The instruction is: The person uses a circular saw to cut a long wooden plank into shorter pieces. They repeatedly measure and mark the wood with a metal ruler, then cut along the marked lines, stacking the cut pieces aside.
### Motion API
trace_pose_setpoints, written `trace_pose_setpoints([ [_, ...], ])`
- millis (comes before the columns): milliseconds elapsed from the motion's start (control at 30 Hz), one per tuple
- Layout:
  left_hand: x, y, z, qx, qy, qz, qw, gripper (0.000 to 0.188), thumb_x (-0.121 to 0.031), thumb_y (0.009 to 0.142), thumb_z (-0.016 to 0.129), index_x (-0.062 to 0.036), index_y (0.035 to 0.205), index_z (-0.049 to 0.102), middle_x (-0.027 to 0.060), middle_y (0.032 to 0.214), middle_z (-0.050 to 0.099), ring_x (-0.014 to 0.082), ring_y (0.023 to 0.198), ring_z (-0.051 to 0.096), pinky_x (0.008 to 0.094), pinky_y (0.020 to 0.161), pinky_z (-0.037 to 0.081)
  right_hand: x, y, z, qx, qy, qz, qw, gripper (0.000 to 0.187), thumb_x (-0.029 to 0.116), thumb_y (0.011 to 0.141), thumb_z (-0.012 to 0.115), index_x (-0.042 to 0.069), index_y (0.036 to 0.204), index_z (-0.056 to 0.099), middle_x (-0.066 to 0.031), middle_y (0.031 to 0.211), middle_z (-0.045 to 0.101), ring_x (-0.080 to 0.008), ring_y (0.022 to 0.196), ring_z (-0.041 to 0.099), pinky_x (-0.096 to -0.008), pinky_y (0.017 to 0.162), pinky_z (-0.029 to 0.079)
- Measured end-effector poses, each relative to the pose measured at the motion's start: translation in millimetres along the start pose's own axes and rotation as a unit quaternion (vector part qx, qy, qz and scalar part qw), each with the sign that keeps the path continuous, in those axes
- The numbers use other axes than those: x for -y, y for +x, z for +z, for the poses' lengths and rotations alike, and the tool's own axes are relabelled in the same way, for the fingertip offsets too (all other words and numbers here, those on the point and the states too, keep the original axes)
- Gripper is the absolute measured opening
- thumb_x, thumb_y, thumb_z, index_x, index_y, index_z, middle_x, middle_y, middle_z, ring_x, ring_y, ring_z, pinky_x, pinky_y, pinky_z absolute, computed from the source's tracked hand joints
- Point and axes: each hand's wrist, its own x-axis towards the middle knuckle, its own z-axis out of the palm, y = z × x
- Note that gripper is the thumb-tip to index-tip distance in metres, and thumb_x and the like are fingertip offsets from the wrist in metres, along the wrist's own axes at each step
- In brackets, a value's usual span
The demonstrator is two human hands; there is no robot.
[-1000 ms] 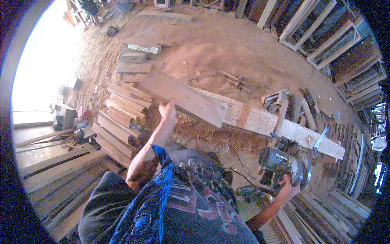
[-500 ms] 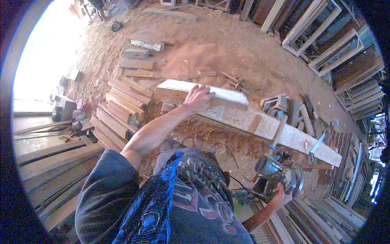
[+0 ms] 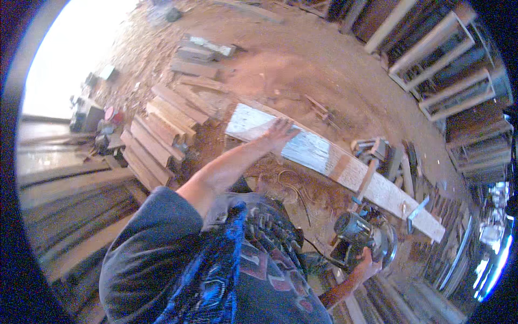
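Left hand (image 3: 279, 133) spread flat on pale plank (image 3: 345, 167) (fingers open), right hand (image 3: 366, 265) closed around grey power tool (image 3: 362, 237), stacked boards (image 3: 156, 135) lying nearby

- There is a single view, from a camera on the person's head, looking steeply down over their own chest and shoulders to the dirt floor (image 3: 302, 65) of a wood yard.
- The fisheye lens bends straight edges near the rim, and a dark ring closes the picture on all sides.
- The person's shirt fills the lower middle, very near the lens; the left hand (image 3: 280, 132) on the long plank (image 3: 324, 156) sits near the centre, farther off.
- The right hand (image 3: 367, 267) with the power tool (image 3: 361, 237) lies low and right.
- Stacked boards (image 3: 156, 135) lie toward the left edge, and wooden frames (image 3: 448, 70) toward the upper right corner.
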Motion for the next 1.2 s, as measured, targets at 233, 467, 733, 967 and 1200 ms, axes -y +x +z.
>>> trace_pose_setpoints([
  [233,10,-17,17,-0.048,-0.001,-0.007,0.999,0.119,-0.030,0.048,0.092,-0.0198,0.153,0.036,0.0197,0.158,0.030,0.0396,0.148,0.026,0.0613,0.121,0.018,48,-38,7,0.025,-0.027,-0.035,0.999,0.054,0.009,0.073,0.078,-0.003,0.123,0.061,-0.0089,0.090,0.069,-0.0154,0.059,0.054,-0.0305,0.055,0.046],
  [467,51,-67,9,-0.047,0.001,-0.002,0.999,0.102,-0.026,0.060,0.085,-0.0217,0.151,0.040,0.0162,0.158,0.033,0.0352,0.148,0.029,0.0567,0.121,0.022,67,-67,1,0.066,-0.034,-0.089,0.993,0.048,0.003,0.074,0.077,-0.003,0.119,0.061,-0.0086,0.083,0.067,-0.0157,0.055,0.054,-0.0297,0.051,0.045],
  [733,-16,-108,3,-0.106,-0.039,-0.113,0.987,0.100,-0.030,0.066,0.086,-0.0213,0.153,0.037,0.0150,0.159,0.031,0.0366,0.151,0.020,0.0534,0.123,0.020,84,-60,-8,0.162,-0.062,-0.138,0.975,0.042,0.000,0.075,0.075,-0.004,0.112,0.057,-0.0077,0.084,0.063,-0.0149,0.059,0.056,-0.0275,0.049,0.046],
  [967,-131,-174,-3,-0.091,-0.704,-0.179,0.681,0.099,-0.047,0.082,0.077,-0.0040,0.155,0.024,0.0258,0.146,0.047,0.0361,0.133,0.050,0.0430,0.110,0.042,95,-30,45,0.357,-0.098,-0.171,0.913,0.035,0.002,0.077,0.076,-0.002,0.107,0.058,-0.0062,0.082,0.063,-0.0124,0.058,0.054,-0.0266,0.051,0.046],
  [1200,-200,-136,22,-0.246,-0.721,-0.313,0.567,0.104,-0.035,0.097,0.063,0.0076,0.153,-0.014,0.0313,0.159,0.020,0.0341,0.148,0.028,0.0360,0.121,0.023,111,21,106,0.526,-0.180,-0.341,0.758,0.031,0.017,0.078,0.079,-0.001,0.102,0.069,-0.0099,0.084,0.072,-0.0215,0.073,0.069,-0.0351,0.071,0.055],
])
